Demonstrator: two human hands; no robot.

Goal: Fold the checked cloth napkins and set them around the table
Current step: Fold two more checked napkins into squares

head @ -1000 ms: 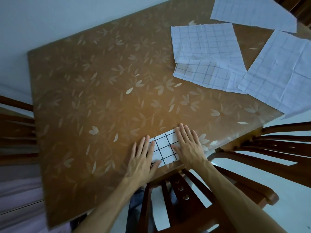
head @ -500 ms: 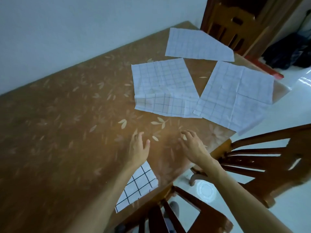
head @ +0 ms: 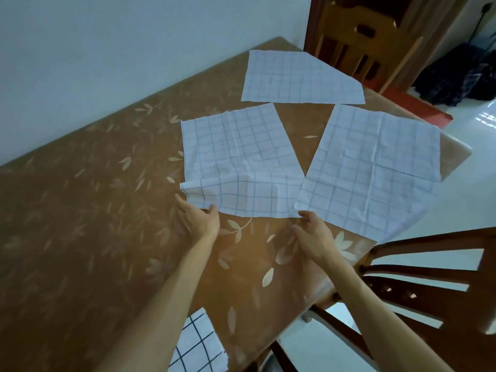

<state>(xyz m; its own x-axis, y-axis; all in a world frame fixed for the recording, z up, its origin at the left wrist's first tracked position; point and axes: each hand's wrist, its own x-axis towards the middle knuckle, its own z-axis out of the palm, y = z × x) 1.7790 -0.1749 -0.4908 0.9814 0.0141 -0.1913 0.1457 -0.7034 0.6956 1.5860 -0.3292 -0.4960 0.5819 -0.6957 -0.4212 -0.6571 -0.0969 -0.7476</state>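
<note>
Three white checked napkins lie spread out on the brown leaf-patterned table [head: 80, 237]. The middle napkin [head: 241, 162] has its near edge turned over. My left hand [head: 197, 222] is open at that napkin's near left corner, fingertips touching the cloth. My right hand [head: 314, 234] is open just below the napkin's near right corner, holding nothing. The right napkin [head: 375, 167] hangs over the table edge. The far napkin [head: 295, 79] lies at the back. A folded napkin [head: 196, 347] with dark checks rests at the near edge, under my left forearm.
A dark wooden chair [head: 429, 291] stands close at the right, its back against the table edge. Another wooden chair [head: 359, 44] stands beyond the far end. A white wall runs along the table's far left side. Dark cloth [head: 461, 76] lies on the floor at the far right.
Both hands left the folded napkin at the near edge and reached forward to the near edge of the middle spread napkin. The camera tilted up toward the far napkins.
</note>
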